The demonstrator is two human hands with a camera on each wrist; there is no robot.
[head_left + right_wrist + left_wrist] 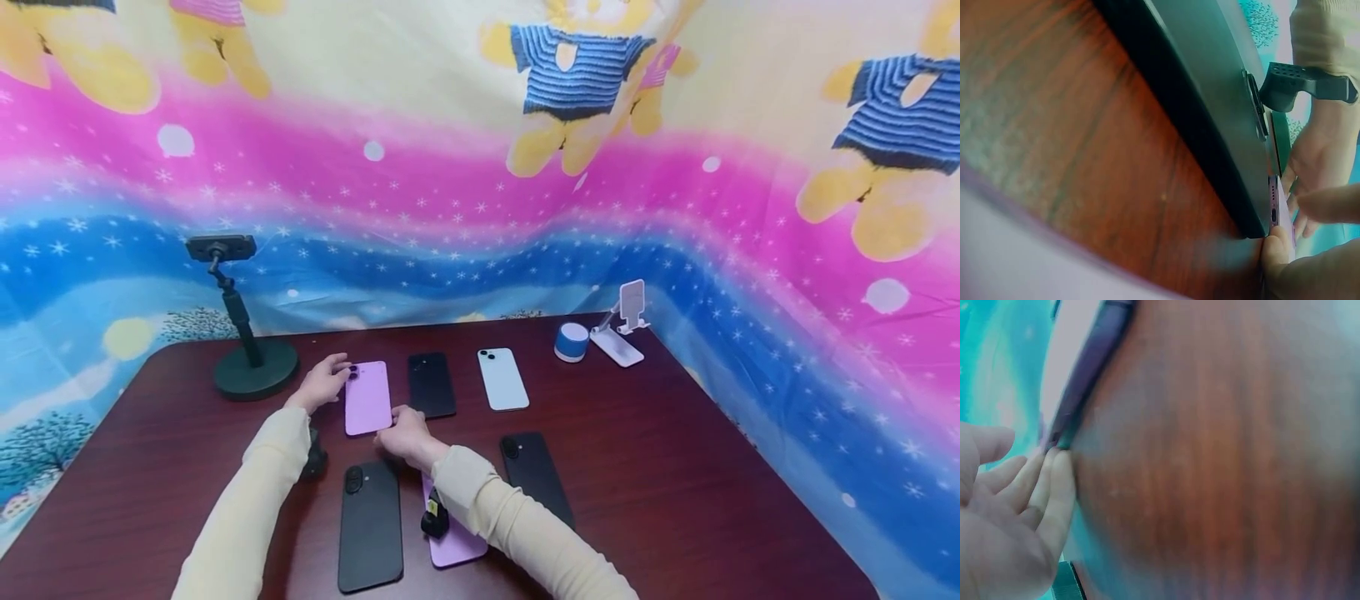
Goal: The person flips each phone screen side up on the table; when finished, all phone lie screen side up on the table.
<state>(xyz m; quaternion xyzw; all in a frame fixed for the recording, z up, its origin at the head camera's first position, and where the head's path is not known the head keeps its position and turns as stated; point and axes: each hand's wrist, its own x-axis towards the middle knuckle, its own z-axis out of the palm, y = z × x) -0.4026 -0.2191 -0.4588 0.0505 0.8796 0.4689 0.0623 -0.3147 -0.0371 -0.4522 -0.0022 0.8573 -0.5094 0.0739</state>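
A lilac phone (367, 400) lies back up on the dark red table, its camera bump at the upper left. My left hand (321, 383) is at its left edge; in the left wrist view the nearly straight fingers (1054, 487) touch the phone's edge. At the lower right corner is my right hand (408, 437). One fingertip (1275, 247) rests against the bottom edge beside the charging port, and another digit is held over the phone, as the right wrist view shows. A second lilac phone (457, 546) lies partly hidden under my right forearm.
Other phones lie back up: a black one (431, 385), a white one (503, 379), a dark grey one (371, 529) and another dark one (536, 475). A dark green phone stand (257, 367) rises at left. A blue-white cylinder (572, 342) and a white folding stand (618, 346) are back right.
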